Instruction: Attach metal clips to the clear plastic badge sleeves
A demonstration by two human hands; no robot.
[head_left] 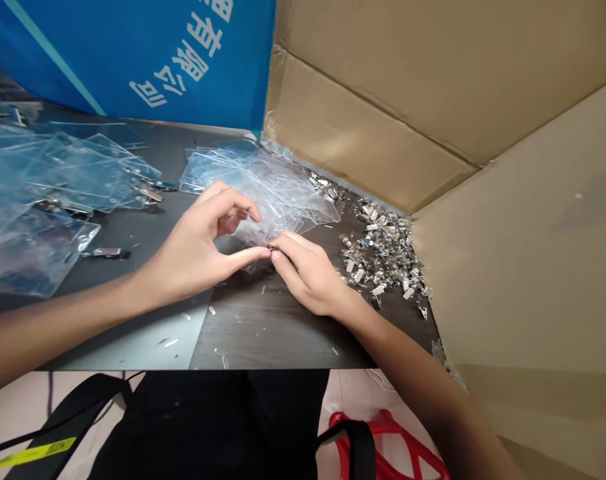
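- Your right hand (307,277): bare, fingers bunched, just left of the heap of silver metal badge clips (383,247). Its fingertips (283,241) pinch a small metal clip (273,247).
- Your left hand (193,250): bare, farther left of the heap, fingers loosely curled. Its thumb (247,257) reaches the small metal clip from the left; you cannot tell from this view whether it is gripping.
- Stack of transparent plastic badge holders (267,187): flat rectangular sleeves overlapping just left of the heap, directly beyond your hands and touching neither clearly.
- Spread of transparent plastic badge holders (57,173): loose sleeves, well left of the heap, with metal clips lying among them.
- Single silver metal clip (105,253): lying alone on the tabletop, well left of the heap.
- Dark wood-grain tabletop (267,327): bears the heap, with small transparent plastic scraps (170,343) scattered to its left.
- Brown corrugated cardboard panels (377,100): standing behind and to the right of the heap, touching its edge.
- Blue printed board with white lettering (133,53): upright, beyond the heap and to its left.
- Black fabric apron (207,427): below the tabletop edge, left of and nearer you than the heap.
- Red plastic frame (383,433): on the floor, below the tabletop edge, nearer you than the heap.
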